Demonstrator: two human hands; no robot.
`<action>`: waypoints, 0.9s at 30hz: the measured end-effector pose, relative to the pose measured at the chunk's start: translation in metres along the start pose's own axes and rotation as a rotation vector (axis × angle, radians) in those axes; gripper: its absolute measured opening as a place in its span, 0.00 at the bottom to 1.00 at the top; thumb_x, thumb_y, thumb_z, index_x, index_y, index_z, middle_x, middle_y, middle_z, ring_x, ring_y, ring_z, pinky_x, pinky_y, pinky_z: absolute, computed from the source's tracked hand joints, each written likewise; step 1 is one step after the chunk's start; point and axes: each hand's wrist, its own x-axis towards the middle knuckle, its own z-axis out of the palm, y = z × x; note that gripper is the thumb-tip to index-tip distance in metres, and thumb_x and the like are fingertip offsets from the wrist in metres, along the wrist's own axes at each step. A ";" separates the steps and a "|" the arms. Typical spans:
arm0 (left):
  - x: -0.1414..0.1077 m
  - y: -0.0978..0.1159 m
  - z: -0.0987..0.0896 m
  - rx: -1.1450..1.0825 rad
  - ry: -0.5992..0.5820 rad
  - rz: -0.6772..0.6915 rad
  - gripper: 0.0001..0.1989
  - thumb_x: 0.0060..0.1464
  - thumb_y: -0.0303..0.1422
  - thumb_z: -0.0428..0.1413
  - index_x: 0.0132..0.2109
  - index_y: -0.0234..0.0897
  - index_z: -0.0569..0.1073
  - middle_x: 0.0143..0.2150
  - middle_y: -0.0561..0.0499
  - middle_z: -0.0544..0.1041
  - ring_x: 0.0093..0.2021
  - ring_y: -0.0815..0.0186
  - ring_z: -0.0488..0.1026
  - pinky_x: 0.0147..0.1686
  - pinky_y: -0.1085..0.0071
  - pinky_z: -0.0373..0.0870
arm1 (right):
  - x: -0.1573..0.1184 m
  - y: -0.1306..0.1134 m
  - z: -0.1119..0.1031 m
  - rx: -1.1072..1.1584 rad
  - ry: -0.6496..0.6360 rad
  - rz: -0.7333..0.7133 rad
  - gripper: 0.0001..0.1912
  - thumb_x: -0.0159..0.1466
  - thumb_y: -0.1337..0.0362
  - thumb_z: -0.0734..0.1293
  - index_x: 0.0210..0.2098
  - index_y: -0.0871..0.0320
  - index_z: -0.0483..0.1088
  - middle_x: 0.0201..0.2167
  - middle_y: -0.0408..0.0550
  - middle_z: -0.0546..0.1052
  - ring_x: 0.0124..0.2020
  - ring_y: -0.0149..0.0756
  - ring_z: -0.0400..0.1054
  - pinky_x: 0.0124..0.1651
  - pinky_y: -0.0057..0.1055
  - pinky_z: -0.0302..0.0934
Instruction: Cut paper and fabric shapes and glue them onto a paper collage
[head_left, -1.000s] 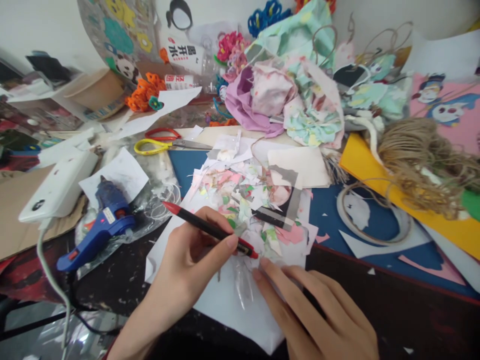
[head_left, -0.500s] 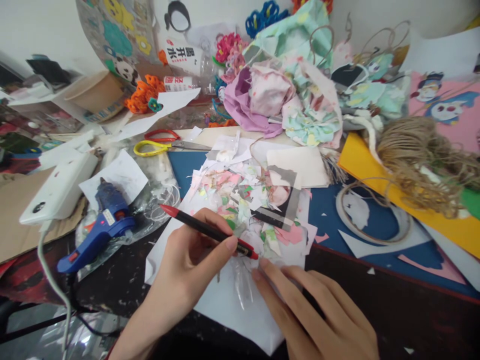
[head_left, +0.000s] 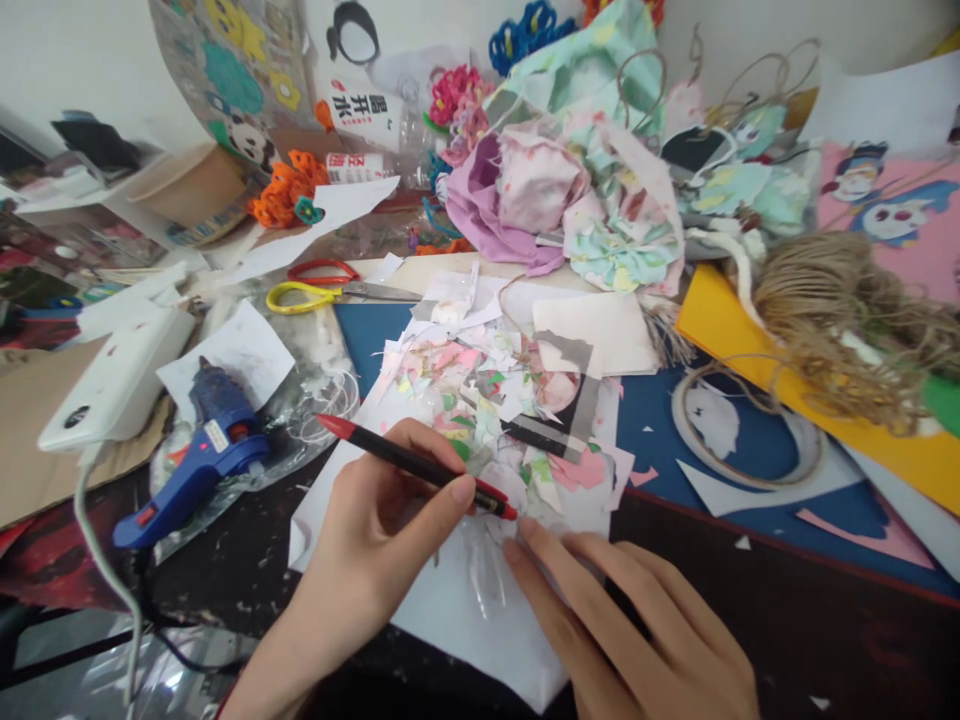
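My left hand grips a black and red pen between thumb and fingers, its red tapered end pointing up and left. The pen's other end is close to the fingertips of my right hand. That hand lies palm down with fingers stretched out, over a white sheet and a piece of clear plastic. Just beyond both hands spreads a heap of colourful paper scraps. A dark-framed cut piece rests on the scraps. What lies beneath my right palm is hidden.
At left are a blue glue gun, a white power strip and yellow-and-red scissors. A tape roll and twine bundle occupy the right. Crumpled fabric stands behind.
Almost nothing differs. The view has shifted very slightly, while both hands and the pen keep nearly the same place.
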 end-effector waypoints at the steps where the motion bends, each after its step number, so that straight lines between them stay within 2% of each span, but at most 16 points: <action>1: 0.000 0.000 0.000 0.003 -0.005 0.003 0.07 0.58 0.35 0.62 0.38 0.37 0.72 0.32 0.52 0.73 0.31 0.69 0.71 0.28 0.77 0.66 | 0.000 0.000 0.000 0.000 -0.004 0.000 0.22 0.69 0.76 0.53 0.43 0.58 0.78 0.43 0.43 0.83 0.40 0.34 0.74 0.47 0.35 0.64; 12: 0.000 -0.002 0.000 0.006 0.039 0.017 0.08 0.57 0.35 0.62 0.37 0.37 0.72 0.31 0.52 0.73 0.30 0.68 0.72 0.26 0.76 0.65 | 0.001 0.000 0.000 -0.023 0.009 -0.006 0.22 0.68 0.77 0.54 0.42 0.57 0.79 0.42 0.42 0.83 0.39 0.33 0.74 0.46 0.34 0.64; 19: -0.001 0.000 0.002 0.018 0.008 0.023 0.07 0.56 0.35 0.62 0.37 0.37 0.73 0.31 0.52 0.73 0.31 0.68 0.72 0.28 0.76 0.67 | 0.001 0.001 -0.001 -0.012 -0.010 -0.015 0.23 0.69 0.76 0.53 0.42 0.58 0.79 0.43 0.42 0.83 0.40 0.34 0.74 0.46 0.34 0.64; 23: -0.001 0.001 0.001 0.006 0.033 0.012 0.07 0.56 0.35 0.62 0.37 0.37 0.72 0.31 0.52 0.73 0.31 0.68 0.71 0.27 0.75 0.66 | 0.001 0.001 -0.003 -0.012 -0.004 -0.003 0.24 0.69 0.77 0.53 0.41 0.57 0.80 0.42 0.42 0.83 0.40 0.33 0.74 0.47 0.34 0.64; 27: -0.001 0.000 0.000 -0.006 0.034 0.007 0.07 0.57 0.35 0.62 0.37 0.37 0.72 0.31 0.52 0.73 0.30 0.69 0.71 0.27 0.76 0.66 | 0.002 0.000 -0.004 -0.006 -0.077 -0.011 0.24 0.70 0.76 0.53 0.43 0.57 0.80 0.43 0.42 0.83 0.41 0.34 0.74 0.47 0.34 0.64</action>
